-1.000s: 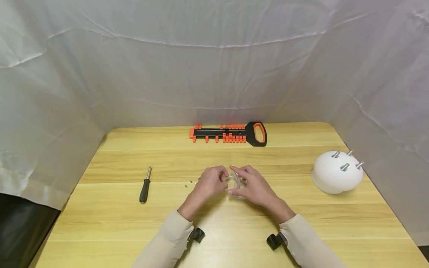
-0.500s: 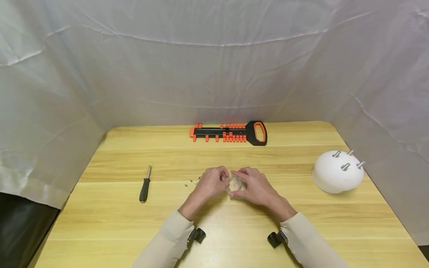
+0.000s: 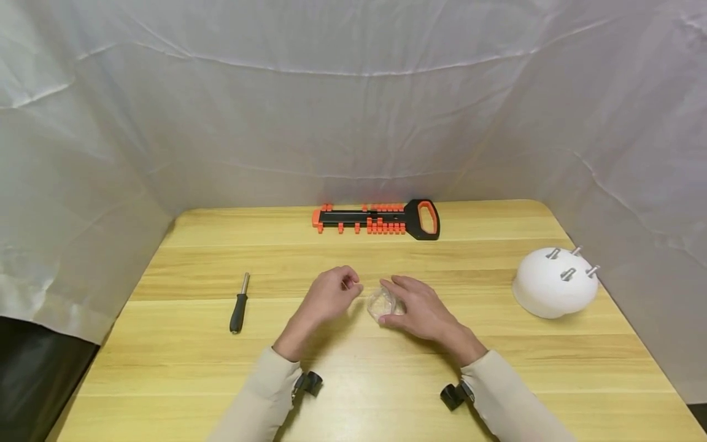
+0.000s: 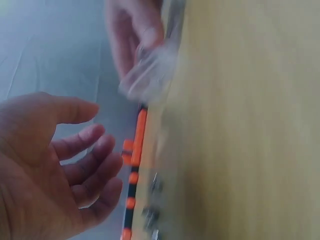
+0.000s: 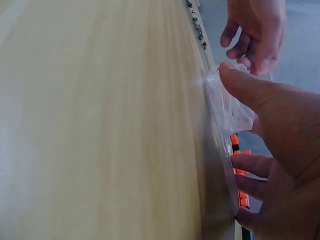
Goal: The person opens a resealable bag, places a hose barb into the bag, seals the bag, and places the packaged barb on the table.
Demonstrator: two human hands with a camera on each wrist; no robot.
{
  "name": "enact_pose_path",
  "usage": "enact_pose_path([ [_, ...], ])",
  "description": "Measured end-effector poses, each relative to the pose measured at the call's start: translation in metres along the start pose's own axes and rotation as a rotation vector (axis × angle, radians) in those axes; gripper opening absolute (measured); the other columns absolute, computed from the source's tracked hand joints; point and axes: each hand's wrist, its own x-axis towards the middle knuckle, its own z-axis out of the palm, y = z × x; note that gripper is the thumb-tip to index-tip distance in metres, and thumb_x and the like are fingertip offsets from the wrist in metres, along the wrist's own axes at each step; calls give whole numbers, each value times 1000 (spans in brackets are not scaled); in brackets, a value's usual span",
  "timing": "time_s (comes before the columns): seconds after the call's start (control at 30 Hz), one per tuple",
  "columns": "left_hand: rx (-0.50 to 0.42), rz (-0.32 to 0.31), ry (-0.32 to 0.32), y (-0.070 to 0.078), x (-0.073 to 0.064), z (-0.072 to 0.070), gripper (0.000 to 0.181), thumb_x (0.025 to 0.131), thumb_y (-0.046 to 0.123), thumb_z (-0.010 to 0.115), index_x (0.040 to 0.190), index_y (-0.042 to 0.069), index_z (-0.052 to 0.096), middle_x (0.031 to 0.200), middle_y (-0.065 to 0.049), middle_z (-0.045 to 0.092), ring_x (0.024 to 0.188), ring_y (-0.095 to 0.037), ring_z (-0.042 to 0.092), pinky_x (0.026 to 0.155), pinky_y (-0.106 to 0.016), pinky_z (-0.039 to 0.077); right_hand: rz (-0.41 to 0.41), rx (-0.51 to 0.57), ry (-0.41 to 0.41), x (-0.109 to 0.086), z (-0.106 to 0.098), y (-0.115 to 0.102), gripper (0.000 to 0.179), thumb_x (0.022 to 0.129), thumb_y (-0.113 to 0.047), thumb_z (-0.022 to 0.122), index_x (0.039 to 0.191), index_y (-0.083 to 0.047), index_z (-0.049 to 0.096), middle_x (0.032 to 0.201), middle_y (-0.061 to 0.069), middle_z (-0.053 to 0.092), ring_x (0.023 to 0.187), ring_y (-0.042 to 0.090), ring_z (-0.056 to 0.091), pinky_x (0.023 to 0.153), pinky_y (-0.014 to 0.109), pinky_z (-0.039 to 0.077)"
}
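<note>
My right hand [image 3: 417,307] holds a clear plastic bag [image 3: 381,304] between thumb and fingers at the middle of the table. In the right wrist view the thin, crinkled bag [image 5: 232,102] stands open under the thumb. My left hand [image 3: 329,294] is just left of the bag, apart from it. The left wrist view shows that hand's fingers [image 4: 95,170] loosely bent, with nothing between them and the thumb. Several small metal screws [image 5: 197,27] lie on the table near the left hand, which hides them in the head view.
A black-handled screwdriver [image 3: 239,310] lies at the left. A black and orange rack [image 3: 359,218] with a loop handle lies along the back edge. At the right rests a white dome [image 3: 555,285] with metal prongs on top. Grey cloth [image 3: 353,123] walls surround the wooden table.
My left hand has drawn away from the bag to the left, its fingers coming apart, and now covers the screws in the head view. My right hand stays at the bag.
</note>
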Motion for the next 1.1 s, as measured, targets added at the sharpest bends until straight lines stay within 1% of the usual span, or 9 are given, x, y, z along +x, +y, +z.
enact_pose_path([
  [0.13, 0, -27, 36, -13, -4, -14, 12, 93, 24, 63, 101, 15, 66, 89, 4, 63, 81, -14, 56, 72, -31, 47, 12, 25, -11, 1, 0, -2, 78, 82, -53, 71, 146, -20, 43, 150, 16, 41, 138, 39, 38, 113, 57, 26],
  [0.2, -4, -50, 46, -19, -6, -19, 14, 93, 23, 63, 103, 14, 66, 93, 3, 63, 86, -15, 57, 76, -34, 49, 17, 38, -19, 2, 1, -3, 78, 82, -53, 71, 147, -20, 42, 151, 16, 40, 138, 39, 38, 114, 57, 26],
  [0.37, -4, -70, 52, -31, -10, -30, 20, 93, 23, 62, 109, 12, 66, 101, 0, 64, 97, -20, 58, 86, -39, 49, 25, 46, -33, 2, 1, -3, 79, 82, -52, 70, 148, -20, 41, 152, 16, 38, 140, 37, 36, 115, 59, 21],
  [0.5, -3, -93, 54, -38, -13, -36, 22, 93, 23, 62, 111, 10, 66, 104, -3, 64, 99, -22, 58, 87, -41, 49, 32, 43, -48, 2, 0, -3, 78, 83, -53, 69, 148, -20, 40, 153, 15, 37, 142, 35, 34, 116, 60, 18],
  [0.73, 35, -113, 46, -50, -17, -41, 22, 95, 23, 61, 111, 9, 65, 104, -5, 64, 96, -21, 58, 87, -41, 48, 33, 42, -43, 1, 0, -1, 78, 83, -53, 69, 148, -20, 40, 153, 14, 38, 142, 34, 33, 116, 60, 18],
  [0.93, 59, -145, 2, -57, -23, -44, 17, 94, 19, 61, 108, 11, 66, 101, -4, 63, 92, -18, 58, 84, -38, 49, 28, 49, -42, 0, 1, -1, 79, 83, -53, 69, 148, -20, 40, 153, 14, 37, 143, 33, 32, 116, 60, 17],
  [1.1, 83, -141, -28, -59, -28, -42, 14, 90, 13, 64, 103, 13, 68, 102, -3, 63, 95, -19, 57, 87, -41, 47, 19, 54, -35, 0, 1, -2, 78, 82, -52, 70, 147, -19, 42, 152, 15, 39, 142, 34, 34, 115, 60, 19],
])
